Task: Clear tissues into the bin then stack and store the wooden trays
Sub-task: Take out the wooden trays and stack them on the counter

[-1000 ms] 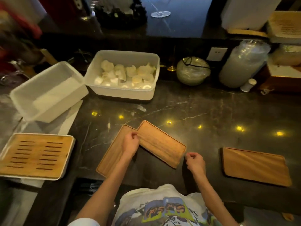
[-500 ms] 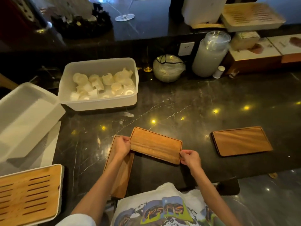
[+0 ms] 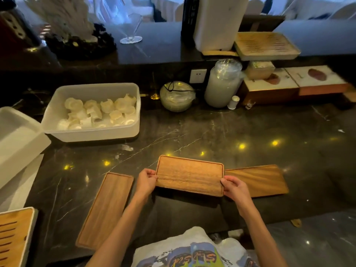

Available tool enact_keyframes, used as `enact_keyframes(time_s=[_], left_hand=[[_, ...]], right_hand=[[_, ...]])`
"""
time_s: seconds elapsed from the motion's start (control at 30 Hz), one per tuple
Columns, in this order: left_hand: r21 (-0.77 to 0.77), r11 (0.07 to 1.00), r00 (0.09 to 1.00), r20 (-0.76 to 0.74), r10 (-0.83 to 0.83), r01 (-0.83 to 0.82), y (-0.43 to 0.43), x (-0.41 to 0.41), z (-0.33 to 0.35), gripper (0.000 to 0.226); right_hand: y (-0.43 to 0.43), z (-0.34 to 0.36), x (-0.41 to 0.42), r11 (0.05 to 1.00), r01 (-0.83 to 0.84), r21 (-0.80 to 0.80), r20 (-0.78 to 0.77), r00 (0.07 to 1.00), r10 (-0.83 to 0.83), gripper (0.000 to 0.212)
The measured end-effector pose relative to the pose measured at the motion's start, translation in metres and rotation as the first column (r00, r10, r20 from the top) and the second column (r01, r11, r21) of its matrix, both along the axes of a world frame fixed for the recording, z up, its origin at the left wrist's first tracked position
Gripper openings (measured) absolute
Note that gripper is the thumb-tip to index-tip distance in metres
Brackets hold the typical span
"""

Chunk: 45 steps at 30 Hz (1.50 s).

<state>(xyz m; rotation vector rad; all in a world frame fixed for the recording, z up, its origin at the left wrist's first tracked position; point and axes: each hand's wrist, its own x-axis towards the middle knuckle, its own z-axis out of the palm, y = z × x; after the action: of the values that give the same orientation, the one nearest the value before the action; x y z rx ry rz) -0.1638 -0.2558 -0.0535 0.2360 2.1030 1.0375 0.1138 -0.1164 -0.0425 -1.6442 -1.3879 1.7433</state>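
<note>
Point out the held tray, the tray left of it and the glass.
held tray (image 3: 189, 175): head view, centre of its face.
left tray (image 3: 105, 211): head view, centre of its face.
glass (image 3: 131, 39): head view, its foot.

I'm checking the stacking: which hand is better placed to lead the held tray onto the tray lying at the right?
Probably the right hand: it grips the held tray at the end nearest the right tray. The left hand grips the far end, by the left tray.

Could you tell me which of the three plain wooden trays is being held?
The middle tray, gripped at its short ends by the left hand and right hand; the left tray and right tray lie unheld.
</note>
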Motion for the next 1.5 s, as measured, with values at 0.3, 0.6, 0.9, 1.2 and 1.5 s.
enact_keyframes(time_s=[0.3, 0.6, 0.9, 1.2, 1.5], left_hand=[[-0.015, 0.968, 0.963, 0.100, -0.249, 0.252, 0.084, 0.142, 0.006, 0.015], [-0.072, 0.962, 0.964, 0.027, -0.263, 0.264, 0.130, 0.220, -0.011, 0.022], [-0.165, 0.959, 0.969, -0.052, -0.240, 0.228, 0.137, 0.248, -0.011, 0.019], [-0.213, 0.952, 0.968, -0.073, -0.241, 0.221, 0.134, 0.237, -0.018, 0.016], [-0.170, 0.954, 0.960, -0.089, -0.264, 0.246, 0.133, 0.240, -0.021, 0.016]], right_hand=[[0.085, -0.002, 0.146, 0.992, 0.111, 0.052, 0.039, 0.993, -0.113, 0.028], [0.154, -0.037, 0.202, 0.983, 0.021, 0.183, 0.231, 0.971, -0.064, 0.022], [0.190, -0.044, 0.198, 0.979, -0.110, 0.172, 0.324, 0.945, 0.049, 0.011], [0.184, -0.049, 0.190, 0.973, -0.141, 0.182, 0.351, 0.934, 0.070, 0.018], [0.170, -0.047, 0.204, 0.969, -0.179, 0.171, 0.401, 0.911, 0.098, 0.020]])
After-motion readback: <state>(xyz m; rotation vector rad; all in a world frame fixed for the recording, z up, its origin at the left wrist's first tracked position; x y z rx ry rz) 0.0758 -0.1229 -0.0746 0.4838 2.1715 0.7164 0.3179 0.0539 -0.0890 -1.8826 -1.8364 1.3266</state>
